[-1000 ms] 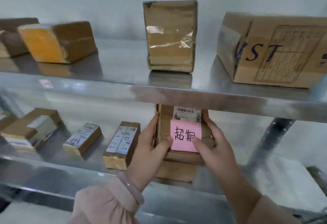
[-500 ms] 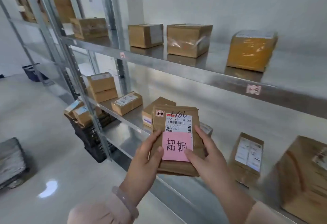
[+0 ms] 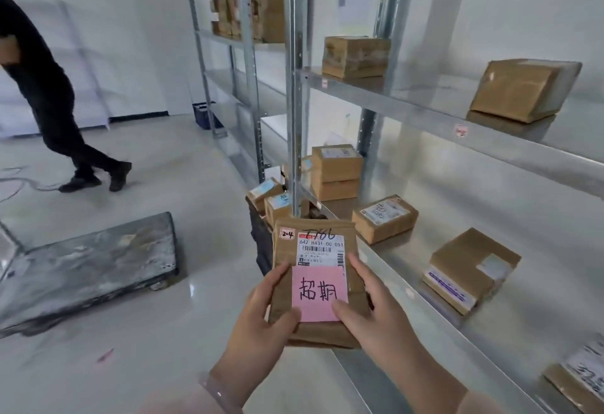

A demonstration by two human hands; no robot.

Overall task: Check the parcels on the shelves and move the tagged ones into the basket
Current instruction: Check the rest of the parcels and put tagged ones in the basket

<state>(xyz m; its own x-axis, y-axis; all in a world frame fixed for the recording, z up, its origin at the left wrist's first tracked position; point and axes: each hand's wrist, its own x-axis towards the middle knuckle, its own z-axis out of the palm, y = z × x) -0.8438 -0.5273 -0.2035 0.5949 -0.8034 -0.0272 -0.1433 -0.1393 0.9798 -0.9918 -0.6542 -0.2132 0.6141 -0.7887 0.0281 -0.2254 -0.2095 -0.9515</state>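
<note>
I hold a flat brown parcel (image 3: pixel 315 237) in front of me, off the shelf. It carries a white barcode label and a pink tag (image 3: pixel 318 292) with black handwriting. My left hand (image 3: pixel 261 325) grips its left edge with the thumb on the front. My right hand (image 3: pixel 372 312) grips the right edge, its thumb on the pink tag. Just beyond the parcel stands a dark basket (image 3: pixel 260 243) on the floor by the shelf post, holding two small parcels (image 3: pixel 271 196).
Metal shelves (image 3: pixel 425 109) run along the right with several brown parcels on two levels. A flat grey cart (image 3: pixel 88 263) lies on the floor at left. A person in black (image 3: pixel 49 93) walks at the far left. A blue basket (image 3: pixel 206 116) stands far back.
I have pulled the tagged parcel out from the lower shelf and turned left along the aisle. The dark basket, the cart and the person have come into view.
</note>
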